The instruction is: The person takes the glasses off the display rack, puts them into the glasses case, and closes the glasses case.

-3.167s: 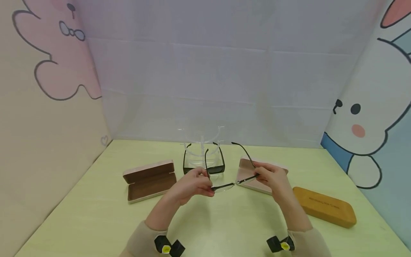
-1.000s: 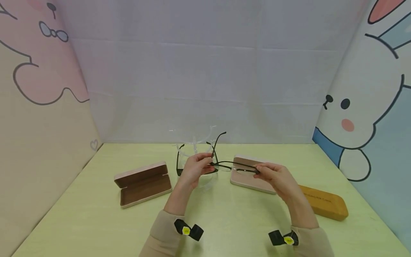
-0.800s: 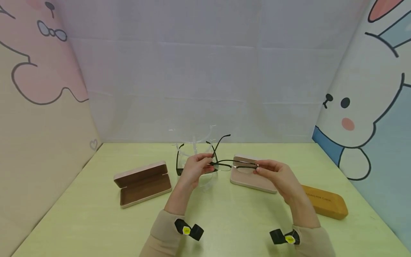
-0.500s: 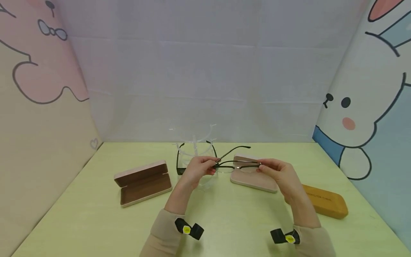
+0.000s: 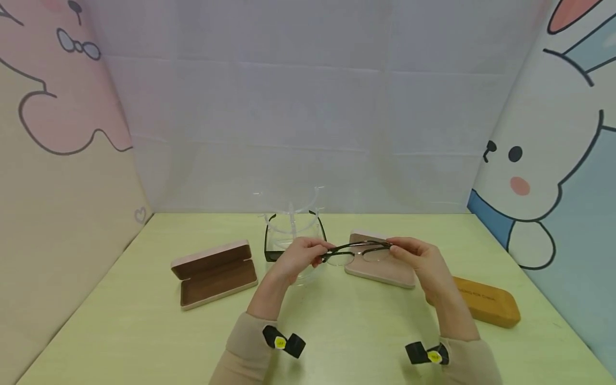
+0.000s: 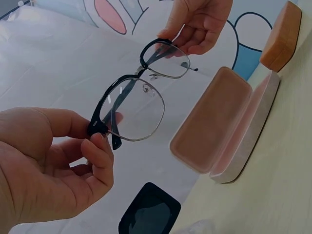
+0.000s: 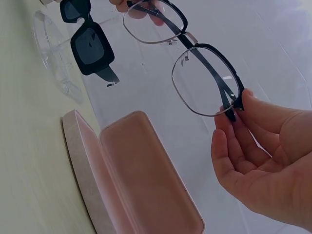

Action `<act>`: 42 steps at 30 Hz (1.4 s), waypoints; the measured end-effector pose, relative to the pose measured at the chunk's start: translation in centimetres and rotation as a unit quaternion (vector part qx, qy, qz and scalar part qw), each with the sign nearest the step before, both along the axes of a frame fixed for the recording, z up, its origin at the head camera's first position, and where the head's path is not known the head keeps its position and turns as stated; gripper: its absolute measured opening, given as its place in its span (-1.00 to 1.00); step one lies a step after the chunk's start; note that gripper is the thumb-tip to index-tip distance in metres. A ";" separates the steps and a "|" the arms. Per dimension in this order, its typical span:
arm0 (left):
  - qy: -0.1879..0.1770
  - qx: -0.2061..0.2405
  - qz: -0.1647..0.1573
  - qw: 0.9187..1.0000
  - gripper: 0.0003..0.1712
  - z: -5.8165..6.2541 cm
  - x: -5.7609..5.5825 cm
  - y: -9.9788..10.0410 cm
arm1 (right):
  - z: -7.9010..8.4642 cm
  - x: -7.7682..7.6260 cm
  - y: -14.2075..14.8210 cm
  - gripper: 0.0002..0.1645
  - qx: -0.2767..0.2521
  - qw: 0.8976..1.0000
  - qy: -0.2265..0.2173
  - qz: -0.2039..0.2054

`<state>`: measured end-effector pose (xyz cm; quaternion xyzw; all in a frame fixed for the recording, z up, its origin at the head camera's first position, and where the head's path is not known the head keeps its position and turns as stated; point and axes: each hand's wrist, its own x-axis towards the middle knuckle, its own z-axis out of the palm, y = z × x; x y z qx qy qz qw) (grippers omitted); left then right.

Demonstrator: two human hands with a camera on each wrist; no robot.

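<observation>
A pair of eyeglasses with black browline rims and thin metal lower edges is held up above the table. My left hand pinches one end near the hinge, and my right hand pinches the other. In the left wrist view, both temples of the eyeglasses lie folded across behind the lenses. Behind and below them stands an open pink-lined glasses case, partly covered by the eyeglasses and right hand in the head view. Dark sunglasses sit on a clear display stand, partly hidden by the left hand.
An open brown-lined glasses case lies on the left of the table. On the right, a closed mustard-coloured case rests partly behind the right wrist. A pale cloth backdrop rises along the table's back edge.
The temples have gone from spread out to folded; the one at the left hand swung down rightward behind the lenses last. Both hands keep hold of the eyeglasses, now slightly closer together.
</observation>
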<state>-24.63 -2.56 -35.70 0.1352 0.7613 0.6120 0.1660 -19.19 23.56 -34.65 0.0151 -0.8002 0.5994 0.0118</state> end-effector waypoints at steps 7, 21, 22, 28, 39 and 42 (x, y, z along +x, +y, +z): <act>0.005 0.040 0.006 0.999 -0.70 -0.5 -0.5 1.4 | -0.1 0.0 1.0 -0.41 -0.010 1.000 0.005 -0.025; 0.009 0.075 0.131 0.988 -0.79 -2.9 -0.7 5.3 | -1.4 0.1 2.7 -0.50 0.132 0.988 -0.021 -0.082; 0.013 0.072 0.140 0.987 -0.80 -3.1 -0.8 5.6 | -1.5 0.1 2.8 -0.50 0.149 0.984 -0.025 -0.088; 0.033 0.047 0.173 0.983 -0.90 -3.5 -1.2 7.2 | -2.0 -0.1 3.2 -0.58 0.194 0.973 -0.027 -0.120; 0.051 -0.045 0.209 0.976 -0.96 -5.2 -2.5 9.0 | -3.6 -1.3 3.1 -0.75 0.274 0.952 -0.028 -0.134; 0.057 -0.077 0.218 0.971 -0.97 -5.7 -2.7 9.3 | -3.7 -1.6 2.7 -0.80 0.311 0.940 -0.024 -0.137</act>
